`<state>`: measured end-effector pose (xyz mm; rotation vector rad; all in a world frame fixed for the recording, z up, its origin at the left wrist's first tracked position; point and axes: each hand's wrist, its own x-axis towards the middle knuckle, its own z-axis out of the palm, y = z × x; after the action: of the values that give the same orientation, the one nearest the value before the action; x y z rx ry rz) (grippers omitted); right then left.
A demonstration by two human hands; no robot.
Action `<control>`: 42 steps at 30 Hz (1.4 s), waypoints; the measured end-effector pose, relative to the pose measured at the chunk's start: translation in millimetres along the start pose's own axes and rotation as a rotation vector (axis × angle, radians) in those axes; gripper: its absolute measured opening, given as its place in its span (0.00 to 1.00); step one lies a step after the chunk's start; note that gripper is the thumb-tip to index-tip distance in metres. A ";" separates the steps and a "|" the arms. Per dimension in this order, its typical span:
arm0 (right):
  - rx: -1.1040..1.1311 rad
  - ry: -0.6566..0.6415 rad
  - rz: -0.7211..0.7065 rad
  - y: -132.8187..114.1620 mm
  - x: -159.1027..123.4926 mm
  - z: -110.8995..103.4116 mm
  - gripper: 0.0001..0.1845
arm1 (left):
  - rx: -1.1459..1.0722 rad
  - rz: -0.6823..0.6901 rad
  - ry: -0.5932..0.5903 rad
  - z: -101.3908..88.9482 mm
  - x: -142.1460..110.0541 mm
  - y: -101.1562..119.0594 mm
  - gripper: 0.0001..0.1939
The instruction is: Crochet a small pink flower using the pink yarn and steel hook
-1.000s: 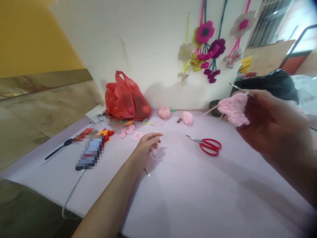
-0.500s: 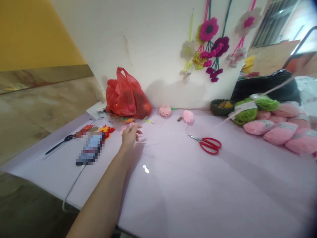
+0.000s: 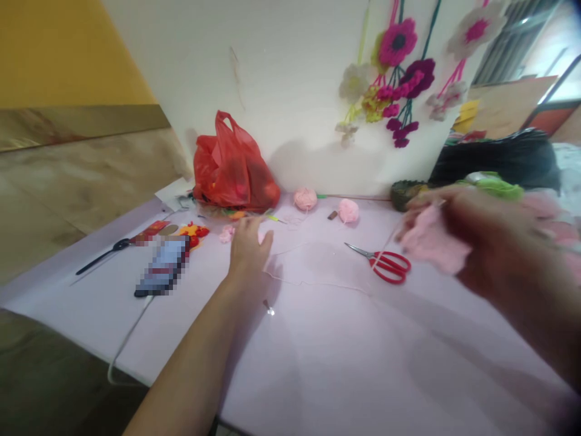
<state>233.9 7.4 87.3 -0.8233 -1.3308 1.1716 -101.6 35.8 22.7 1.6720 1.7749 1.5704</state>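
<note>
A white cable [image 3: 129,339] drops over the worktop's front edge toward the left corner, running from a dark-edged phone [image 3: 161,266], its screen blurred out. A small shiny item [image 3: 269,307] lies right of the left forearm. The left hand [image 3: 249,251] is over the worktop's left half, thumb away from the fingers; whether it grips the thin pale-pink yarn strand [image 3: 318,284] beside it, I cannot tell. The right hand [image 3: 481,236], blurred, grasps a flat pale-pink crocheted piece [image 3: 436,242] raised above the worktop near its right edge. Left of that piece lie red-handled metal scissors [image 3: 389,266], partly crossed by yarn. Along the back edge sit two round pink yarn balls [image 3: 305,198] and a knotted red plastic bag [image 3: 233,172]. Beyond, magenta, purple and whitish crocheted flowers [image 3: 398,42] hang against a white wall [image 3: 290,72].
</note>
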 end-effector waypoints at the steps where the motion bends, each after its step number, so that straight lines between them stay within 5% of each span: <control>1: 0.029 -0.070 0.067 9.3 -6.4 9.7 0.11 | -0.017 0.042 -0.051 4.8 -8.5 9.7 0.13; 5: -0.045 -0.299 0.259 46.8 -30.4 32.8 0.18 | -0.167 0.128 -0.254 24.8 -48.7 46.2 0.18; 8: -0.176 -0.316 0.317 65.2 -38.9 34.0 0.20 | -0.757 -0.123 -0.563 40.8 -74.2 60.8 0.26; 12: -0.294 -0.327 0.291 75.1 -39.7 29.7 0.20 | -0.959 -0.480 -0.797 52.9 -87.5 63.6 0.31; 19: -0.284 -0.224 0.213 81.1 -39.9 29.4 0.20 | -1.147 -0.708 -0.828 42.1 -72.6 62.2 0.33; 28: -0.346 -0.109 0.154 83.5 -36.7 30.0 0.19 | -1.409 -0.835 -0.574 30.6 -61.6 61.4 0.28; 33: -0.364 -0.100 0.130 89.9 -38.2 30.7 0.18 | -1.458 -0.731 -0.564 26.5 -65.5 63.5 0.27; 38: -0.415 -0.288 0.136 83.7 -46.1 35.8 0.17 | -1.514 -0.539 -0.926 25.2 -73.0 70.1 0.33; 42: -0.453 -0.421 0.194 76.8 -49.8 42.2 0.15 | -1.277 -0.357 -0.654 29.5 -75.3 73.8 0.27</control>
<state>186.7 -26.9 5.1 -1.0849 -1.9435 1.2570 -13.6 -28.4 34.2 0.9266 0.4327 1.2539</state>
